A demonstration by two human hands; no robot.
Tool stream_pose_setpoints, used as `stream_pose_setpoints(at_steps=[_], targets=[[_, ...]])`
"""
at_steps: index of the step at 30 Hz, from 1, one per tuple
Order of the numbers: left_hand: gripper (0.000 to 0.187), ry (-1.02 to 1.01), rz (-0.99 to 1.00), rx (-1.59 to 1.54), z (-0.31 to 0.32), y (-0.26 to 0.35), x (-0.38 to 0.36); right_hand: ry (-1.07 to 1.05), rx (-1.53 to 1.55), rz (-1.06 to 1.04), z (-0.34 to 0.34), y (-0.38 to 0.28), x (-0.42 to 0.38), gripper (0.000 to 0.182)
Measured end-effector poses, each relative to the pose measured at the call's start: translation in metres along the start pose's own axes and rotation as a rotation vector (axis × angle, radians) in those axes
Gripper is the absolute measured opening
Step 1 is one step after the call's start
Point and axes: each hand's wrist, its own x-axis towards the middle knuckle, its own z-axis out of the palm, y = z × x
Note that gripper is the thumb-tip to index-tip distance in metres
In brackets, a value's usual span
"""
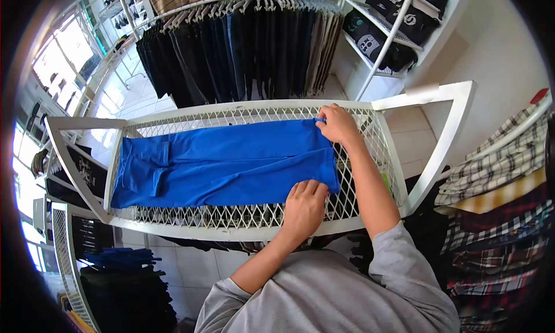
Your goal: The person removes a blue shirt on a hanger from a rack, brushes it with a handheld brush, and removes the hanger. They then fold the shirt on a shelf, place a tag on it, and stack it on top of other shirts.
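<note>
A pair of blue trousers (231,160) lies flat and lengthwise on a white metal mesh rack top (254,235), with a pocket-like flap at the left end. My right hand (339,125) pinches the far corner of its right end between thumb and fingers. At the near edge, close to the same end, my left hand (305,207) has its fingers curled onto the cloth; its thumb and fingertips are partly hidden. Shallow creases run along the cloth between the two halves.
White frame arms rise at the right (451,125) and left (75,177) of the rack. Dark trousers hang on a rail (243,50) behind it. Checked shirts (503,217) hang at the right. Folded dark clothes (124,292) are stacked at the lower left, and black bags (376,44) sit on shelves.
</note>
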Motion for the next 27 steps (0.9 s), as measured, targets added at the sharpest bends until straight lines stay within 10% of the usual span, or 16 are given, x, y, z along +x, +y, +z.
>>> stream_pose_setpoints(at_steps=[11,27], targets=[[0.004,0.791,-0.469,-0.914,-0.086,-0.032,-0.016,-0.333,0.807,-0.113,-0.065,-0.078,0.054,0.020],[0.012,1.249,-0.639,-0.616,-0.244,-0.177,-0.103,-0.369,1.051,-0.598,0.048,-0.354,0.116,0.023]])
